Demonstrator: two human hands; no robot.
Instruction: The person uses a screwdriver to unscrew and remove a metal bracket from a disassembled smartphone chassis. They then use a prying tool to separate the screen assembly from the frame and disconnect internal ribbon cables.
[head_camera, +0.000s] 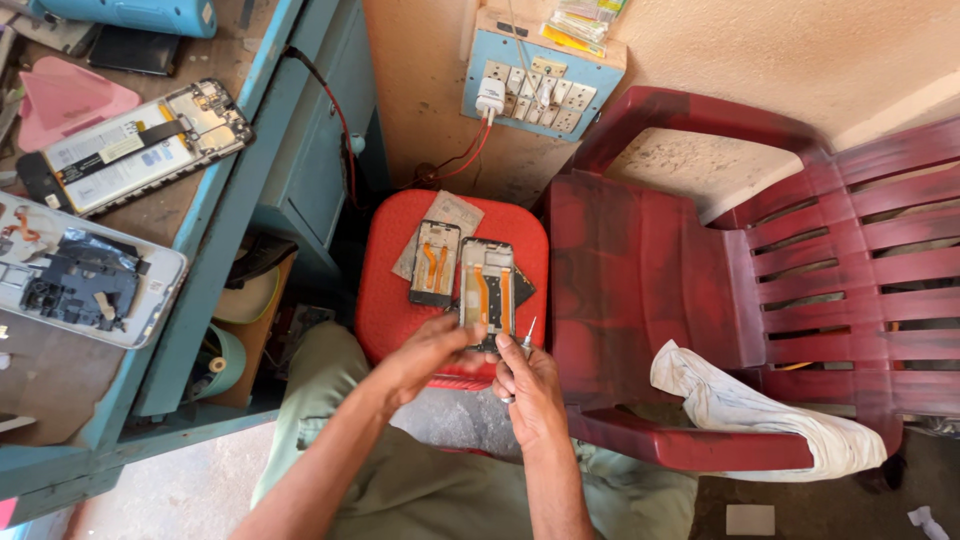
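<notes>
An opened phone frame (487, 285) with orange ribbon cables lies on a red stool (395, 300) below me. My left hand (430, 355) grips its near left edge. My right hand (528, 385) holds a small screwdriver (528, 335), its tip by the frame's near right corner. A second opened phone frame (434, 262) lies just left of the first, on a grey sheet (452, 210).
A blue workbench (215, 215) on the left carries two more dismantled phones (135, 145) (85, 280). A dark red plastic chair (720, 280) with a white cloth (760, 410) stands right of the stool. A wall socket board (535, 85) hangs behind.
</notes>
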